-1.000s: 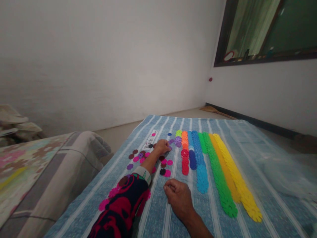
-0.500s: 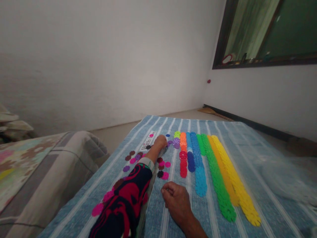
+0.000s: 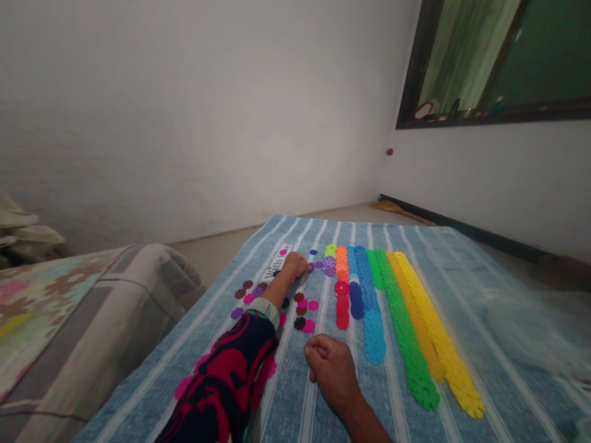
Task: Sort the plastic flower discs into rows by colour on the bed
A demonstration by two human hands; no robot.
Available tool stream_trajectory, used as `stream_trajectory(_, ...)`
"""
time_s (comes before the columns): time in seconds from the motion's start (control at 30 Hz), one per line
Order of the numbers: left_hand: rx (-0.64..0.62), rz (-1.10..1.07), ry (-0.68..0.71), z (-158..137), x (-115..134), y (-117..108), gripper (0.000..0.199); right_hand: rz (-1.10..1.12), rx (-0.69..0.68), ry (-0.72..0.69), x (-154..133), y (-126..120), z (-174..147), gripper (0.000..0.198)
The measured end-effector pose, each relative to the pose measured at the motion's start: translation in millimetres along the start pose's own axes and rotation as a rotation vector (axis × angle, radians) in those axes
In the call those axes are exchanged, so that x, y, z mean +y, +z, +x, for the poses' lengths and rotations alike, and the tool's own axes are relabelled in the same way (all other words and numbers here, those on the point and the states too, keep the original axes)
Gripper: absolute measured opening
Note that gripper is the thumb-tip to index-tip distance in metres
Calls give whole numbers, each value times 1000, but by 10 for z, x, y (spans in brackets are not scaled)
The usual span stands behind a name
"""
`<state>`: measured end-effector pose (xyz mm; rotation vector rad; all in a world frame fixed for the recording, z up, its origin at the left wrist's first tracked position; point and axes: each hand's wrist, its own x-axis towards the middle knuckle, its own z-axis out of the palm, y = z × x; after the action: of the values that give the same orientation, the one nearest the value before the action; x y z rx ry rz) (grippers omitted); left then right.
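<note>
My left hand (image 3: 295,266) reaches forward over the cloth, its fingers drawn together at a small purple flower-shaped disc (image 3: 311,267). Another purple disc (image 3: 319,264) lies just right of it, beside a short purple row (image 3: 329,266). My right hand (image 3: 333,369) rests near the front with its fingers curled in; whatever may be inside is hidden. Ahead of it lie loose pink discs (image 3: 308,327), a black disc (image 3: 300,323) and dark brown discs (image 3: 301,311). My left sleeve partly covers more pink discs (image 3: 183,387).
Overlapping rows of discs run across the striped cloth (image 3: 318,231): red (image 3: 342,314), blue (image 3: 374,338), green (image 3: 406,344), orange (image 3: 427,344) and yellow (image 3: 443,344). A clear plastic bag (image 3: 530,332) lies at right. A covered bed-like surface (image 3: 115,320) stands left.
My left hand has drawn back slightly to the left, so the purple disc at its fingertips shows better. My right hand has barely shifted and stays curled.
</note>
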<state>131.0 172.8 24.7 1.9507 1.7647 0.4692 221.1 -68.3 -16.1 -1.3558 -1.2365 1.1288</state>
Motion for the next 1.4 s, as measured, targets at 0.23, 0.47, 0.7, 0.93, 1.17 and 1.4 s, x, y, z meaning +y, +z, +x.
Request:
stream_trajectory(0.23, -42, -204, 90, -142, 167, 167, 4, 23, -12, 12, 7, -3, 7, 19)
stream_trajectory(0.47, -6, -182, 160, -103, 291, 425, 2, 19, -28, 15, 16, -4, 22, 19)
stream_trajectory(0.7, 61, -125, 175, -45, 249, 479, 11, 28, -26, 20, 23, 10, 16, 18)
stream_trajectory(0.93, 127, -83, 206, -79, 240, 511, 16, 3, -24, 0, 58, 3, 32, 18)
stream_trajectory(1.17, 178, -89, 205, -172, 200, 460, 20, -6, -16, 9, 52, 3, 28, 18)
stream_trajectory(1.4, 211, -121, 154, -252, -91, 124, 18, 20, -12, 20, 38, 0, 22, 19)
